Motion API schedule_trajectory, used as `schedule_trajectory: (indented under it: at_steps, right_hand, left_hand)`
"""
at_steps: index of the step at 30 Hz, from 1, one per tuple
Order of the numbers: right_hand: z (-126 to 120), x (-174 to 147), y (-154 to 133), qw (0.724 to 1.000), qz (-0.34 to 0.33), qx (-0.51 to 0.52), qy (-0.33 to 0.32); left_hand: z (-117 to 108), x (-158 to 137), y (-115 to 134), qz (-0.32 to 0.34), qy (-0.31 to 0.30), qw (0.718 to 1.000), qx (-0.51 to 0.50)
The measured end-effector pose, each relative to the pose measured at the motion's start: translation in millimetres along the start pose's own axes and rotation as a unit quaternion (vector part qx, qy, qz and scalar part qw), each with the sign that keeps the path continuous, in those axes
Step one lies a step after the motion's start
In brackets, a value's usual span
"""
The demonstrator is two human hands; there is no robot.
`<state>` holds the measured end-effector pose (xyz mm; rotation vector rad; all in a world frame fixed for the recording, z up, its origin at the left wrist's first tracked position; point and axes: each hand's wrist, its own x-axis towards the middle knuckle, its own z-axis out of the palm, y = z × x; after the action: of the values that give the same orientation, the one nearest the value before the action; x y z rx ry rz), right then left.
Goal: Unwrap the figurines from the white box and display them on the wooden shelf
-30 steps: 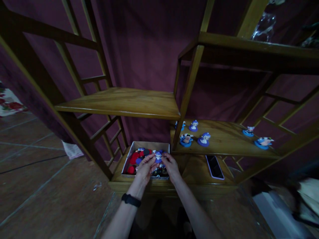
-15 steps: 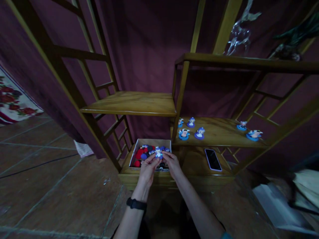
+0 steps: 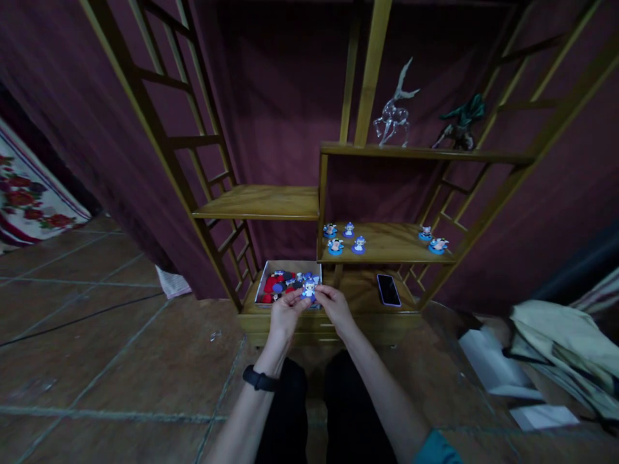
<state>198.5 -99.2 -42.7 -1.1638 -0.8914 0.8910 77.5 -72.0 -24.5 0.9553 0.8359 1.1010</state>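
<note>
Between the fingertips of both hands is a small purple-and-white figurine, upright and facing me. My left hand pinches it from the left, and my right hand grips its right side. Just behind the hands, a shallow open box on the bottom shelf holds a jumble of red, purple and dark pieces; the hands cover its front right corner. Similar purple figurines and blue-based ones stand on the shelf to the right, with more blue-based figurines at that shelf's far end.
A phone lies on the bottom board, right of the box. Above the figurines, a clear glass deer and a dark green statue stand on the upper shelf. A wooden shelf juts over the box. White boxes and cloth lie on the floor at right.
My view has drawn back and tilted up, so more of the upper shelf and my legs show. The figurine stays in both hands, now nearer the front edge of the box.
</note>
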Motion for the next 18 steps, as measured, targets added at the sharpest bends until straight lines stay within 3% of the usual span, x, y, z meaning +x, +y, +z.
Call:
schedule_trajectory:
  at_steps: [5, 10, 18]
  right_hand:
    - [-9.5, -15.3, -27.8, 0.998, -0.040, 0.017, -0.036]
    - [-22.6, -20.6, -35.3, 0.995, -0.068, -0.019, -0.074]
    - [-47.8, -34.5, -52.1, 0.992, -0.091, -0.039, -0.078]
  left_hand:
    - [13.2, -19.8, 9.2, 0.001, -0.025, 1.000, 0.013]
    - [25.3, -37.4, 13.4, 0.007, -0.042, 0.999, 0.029]
    - [47.5, -49.6, 22.8, 0.013, -0.064, 0.996, 0.069]
